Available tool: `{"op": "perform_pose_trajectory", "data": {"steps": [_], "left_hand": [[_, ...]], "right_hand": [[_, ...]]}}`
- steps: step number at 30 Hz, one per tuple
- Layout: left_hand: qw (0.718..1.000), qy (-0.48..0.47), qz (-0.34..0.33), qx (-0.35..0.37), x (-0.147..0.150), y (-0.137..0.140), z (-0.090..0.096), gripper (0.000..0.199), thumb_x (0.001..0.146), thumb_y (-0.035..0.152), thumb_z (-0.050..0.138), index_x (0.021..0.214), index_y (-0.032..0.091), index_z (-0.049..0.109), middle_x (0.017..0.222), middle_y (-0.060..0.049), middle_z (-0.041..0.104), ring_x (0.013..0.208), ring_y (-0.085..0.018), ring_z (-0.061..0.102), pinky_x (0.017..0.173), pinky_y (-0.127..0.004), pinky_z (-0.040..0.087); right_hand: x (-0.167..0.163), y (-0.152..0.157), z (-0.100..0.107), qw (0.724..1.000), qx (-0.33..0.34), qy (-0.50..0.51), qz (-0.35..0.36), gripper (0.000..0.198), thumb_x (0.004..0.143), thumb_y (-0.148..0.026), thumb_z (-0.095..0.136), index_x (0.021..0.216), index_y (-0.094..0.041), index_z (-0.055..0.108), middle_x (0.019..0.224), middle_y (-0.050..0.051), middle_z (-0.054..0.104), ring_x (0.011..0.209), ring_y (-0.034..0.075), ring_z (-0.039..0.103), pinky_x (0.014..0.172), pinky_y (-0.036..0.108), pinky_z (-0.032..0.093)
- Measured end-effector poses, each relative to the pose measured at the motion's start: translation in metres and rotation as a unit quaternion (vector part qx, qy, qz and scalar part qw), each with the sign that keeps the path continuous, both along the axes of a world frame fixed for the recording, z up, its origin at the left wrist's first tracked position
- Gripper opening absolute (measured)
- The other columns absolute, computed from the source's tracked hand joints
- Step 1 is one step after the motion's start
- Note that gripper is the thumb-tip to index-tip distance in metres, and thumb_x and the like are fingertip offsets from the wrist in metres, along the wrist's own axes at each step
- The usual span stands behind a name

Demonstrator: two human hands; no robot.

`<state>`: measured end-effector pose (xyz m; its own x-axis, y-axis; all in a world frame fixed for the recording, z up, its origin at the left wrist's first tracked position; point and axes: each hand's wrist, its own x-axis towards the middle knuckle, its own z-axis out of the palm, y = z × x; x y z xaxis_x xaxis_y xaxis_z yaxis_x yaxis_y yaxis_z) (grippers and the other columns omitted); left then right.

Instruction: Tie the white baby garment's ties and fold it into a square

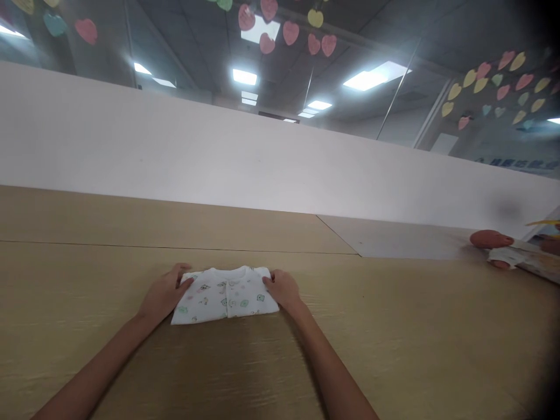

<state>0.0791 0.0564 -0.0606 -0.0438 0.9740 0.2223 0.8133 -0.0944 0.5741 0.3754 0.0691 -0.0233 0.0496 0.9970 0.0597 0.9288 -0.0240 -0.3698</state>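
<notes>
My left grip [163,291] pinches the folded white printed garment [225,294] at its left edge, thumb on top; my right grip [284,289] pinches the opposite edge. The garment lies on the wood-toned bench [210,370] between them, neckline away from me.

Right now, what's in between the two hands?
The head view shows a folded, printed white garment between the left hand and the right hand; both touch it.

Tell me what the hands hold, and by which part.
The folded white garment: left hand at its far left corner, right hand at its far right.
</notes>
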Motion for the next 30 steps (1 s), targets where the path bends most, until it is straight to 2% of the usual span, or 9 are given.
{"op": "perform_pose_trajectory", "data": {"steps": [3,8,12,14,17,21,24,27,30], "left_hand": [[0.999,-0.040,0.015,-0.026,-0.003,0.001,0.002,0.050,0.073,0.052,0.049,0.112,0.019,0.051,0.075,-0.002,0.063,0.072,-0.021,0.061,0.063,-0.028,0.042],[0.977,-0.177,-0.013,-0.120,-0.009,0.000,0.013,0.067,0.061,0.053,0.064,0.115,0.018,0.050,0.068,0.001,0.064,0.050,-0.016,0.057,0.052,-0.027,0.043],[0.940,-0.305,-0.019,-0.155,-0.009,-0.002,0.016,0.068,0.059,0.048,0.069,0.116,0.018,0.049,0.085,-0.006,0.069,0.071,-0.020,0.064,0.053,-0.025,0.047],[0.927,-0.336,-0.016,-0.163,-0.009,-0.003,0.016,0.067,0.060,0.047,0.070,0.117,0.017,0.049,0.089,-0.007,0.069,0.076,-0.021,0.065,0.054,-0.025,0.049],[0.918,-0.357,-0.020,-0.170,-0.010,-0.004,0.015,0.066,0.061,0.044,0.070,0.117,0.017,0.049,0.087,-0.008,0.070,0.076,-0.021,0.065,0.056,-0.026,0.050],[0.907,-0.382,-0.029,-0.172,-0.011,-0.004,0.016,0.063,0.062,0.042,0.071,0.116,0.017,0.050,0.093,-0.008,0.069,0.083,-0.021,0.065,0.059,-0.026,0.051],[0.917,-0.366,-0.035,-0.157,-0.010,-0.003,0.014,0.059,0.063,0.042,0.069,0.114,0.017,0.052,0.092,-0.007,0.069,0.081,-0.020,0.064,0.056,-0.025,0.050],[0.933,-0.331,-0.048,-0.135,-0.010,0.000,0.008,0.054,0.066,0.044,0.065,0.111,0.016,0.054,0.082,-0.006,0.069,0.070,-0.018,0.063,0.048,-0.023,0.046],[0.942,-0.310,-0.058,-0.118,-0.010,0.004,0.000,0.054,0.067,0.045,0.062,0.112,0.016,0.054,0.076,-0.004,0.067,0.059,-0.015,0.059,0.042,-0.021,0.040]], "right_hand": [[0.002,0.000,0.002,1.000,-0.006,0.006,-0.018,0.024,0.076,-0.034,0.055,0.072,-0.013,0.064,0.074,0.009,0.064,0.066,0.016,0.055,0.054,0.024,0.029],[0.010,0.005,0.002,0.987,-0.021,0.161,0.011,0.027,0.068,-0.034,0.061,0.053,-0.014,0.052,0.054,-0.001,0.049,0.052,0.009,0.042,0.049,0.022,0.025],[0.012,0.005,-0.002,0.952,-0.047,0.298,0.046,0.032,0.069,-0.036,0.056,0.049,-0.016,0.041,0.047,-0.004,0.036,0.046,0.007,0.032,0.045,0.021,0.022],[0.012,0.004,-0.004,0.943,-0.072,0.323,0.044,0.032,0.071,-0.037,0.052,0.050,-0.017,0.039,0.046,-0.004,0.034,0.043,0.007,0.030,0.043,0.022,0.020],[0.013,0.005,-0.006,0.953,-0.083,0.288,0.035,0.032,0.073,-0.036,0.049,0.049,-0.018,0.037,0.045,-0.004,0.034,0.042,0.008,0.031,0.042,0.022,0.019],[0.013,0.008,-0.007,0.979,-0.033,0.198,0.044,0.036,0.072,-0.037,0.050,0.046,-0.017,0.036,0.048,-0.002,0.036,0.049,0.008,0.033,0.046,0.022,0.020],[0.011,0.009,-0.008,0.985,-0.023,0.162,0.052,0.036,0.074,-0.040,0.049,0.049,-0.015,0.042,0.051,-0.001,0.041,0.052,0.010,0.036,0.047,0.022,0.021],[0.008,0.008,-0.011,0.992,0.003,0.120,0.045,0.034,0.077,-0.039,0.048,0.053,-0.015,0.047,0.056,0.002,0.047,0.053,0.011,0.039,0.049,0.022,0.022],[0.009,0.008,-0.012,0.992,0.016,0.101,0.077,0.031,0.077,-0.037,0.049,0.056,-0.014,0.049,0.060,0.002,0.050,0.055,0.011,0.040,0.050,0.022,0.023]]}}
